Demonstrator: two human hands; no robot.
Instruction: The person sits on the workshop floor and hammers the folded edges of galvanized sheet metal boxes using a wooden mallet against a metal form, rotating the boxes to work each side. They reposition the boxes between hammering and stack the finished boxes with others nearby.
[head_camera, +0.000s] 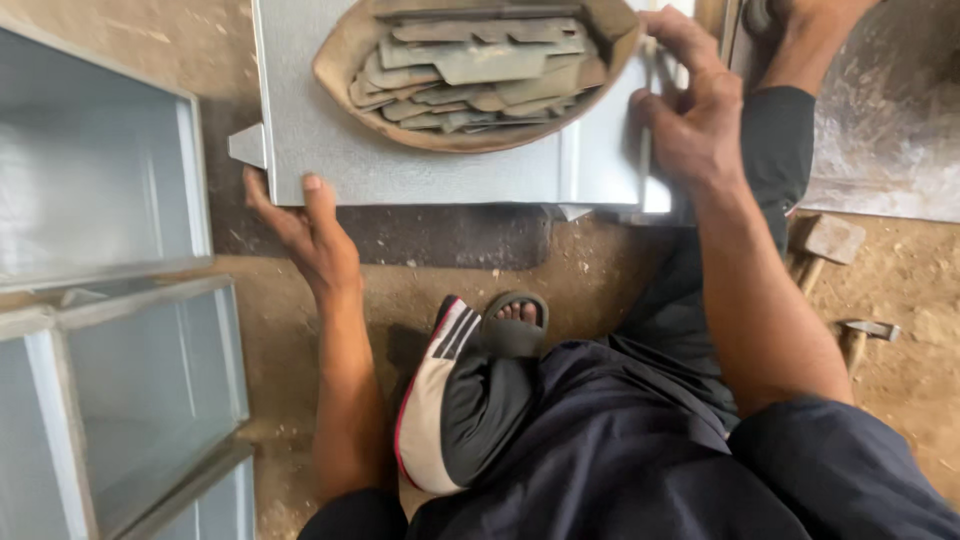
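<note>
sheet-metal panel (420, 150), grey and folded along its edges, lay flat on the dirt floor (600, 280) in front of the seated person, partly over a dark slab (450, 235). the left hand (300, 225) held its near left corner, thumb on top and fingers underneath, so the grip was pressed onto the sheet's edge. the right hand (695, 115) clasped the right edge near an upright fold, fingers curled round the metal. a shallow wooden tray (345, 55) of flat metal scraps (480, 65) rested on top of the panel. finished open metal boxes (110, 300) stood at the left, so earlier pieces looked done, while this one seemed only at the positioning stage. two hammers (830, 240) lay untouched on the floor at the right, near a sandalled foot (515, 320).
</note>
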